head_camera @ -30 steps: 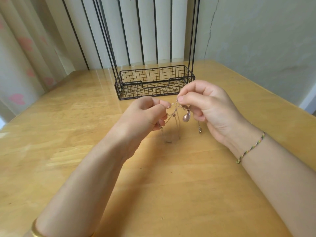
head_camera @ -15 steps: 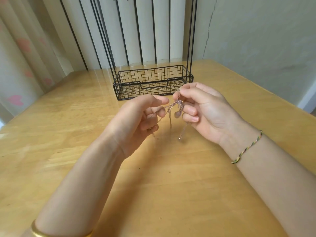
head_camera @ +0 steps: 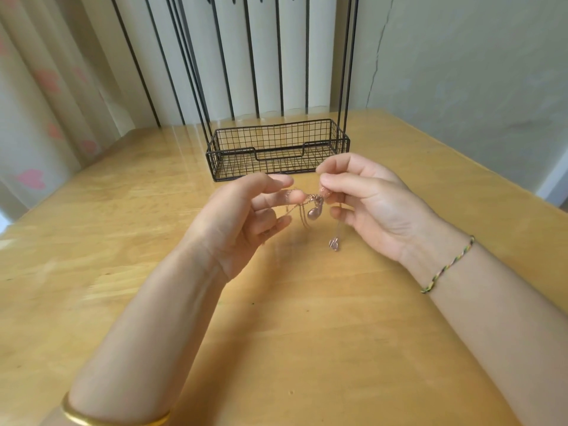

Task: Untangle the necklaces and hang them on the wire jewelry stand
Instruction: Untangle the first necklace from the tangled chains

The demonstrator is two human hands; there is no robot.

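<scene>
Two bare hands were in view: one left hand [head_camera: 242, 219] and one right hand [head_camera: 375, 207]. One tangle of thin rose-gold chain necklaces [head_camera: 310, 197], strands uncountable, bore one larger pinkish teardrop pendant [head_camera: 314, 213] and one smaller pinkish pendant [head_camera: 334, 244]. There was one black wire jewelry stand [head_camera: 273, 126], one light wooden table [head_camera: 307, 333], one gold bangle [head_camera: 113, 421] and one braided thread bracelet [head_camera: 448, 265].

Both my forearms reach forward, the hands close together and facing each other. My left hand [head_camera: 239, 222] pinches the tangled necklaces [head_camera: 313, 199] at thumb and fingertips, lower fingers curled. My right hand [head_camera: 375, 207] pinches the same tangle between thumb and forefinger.
</scene>
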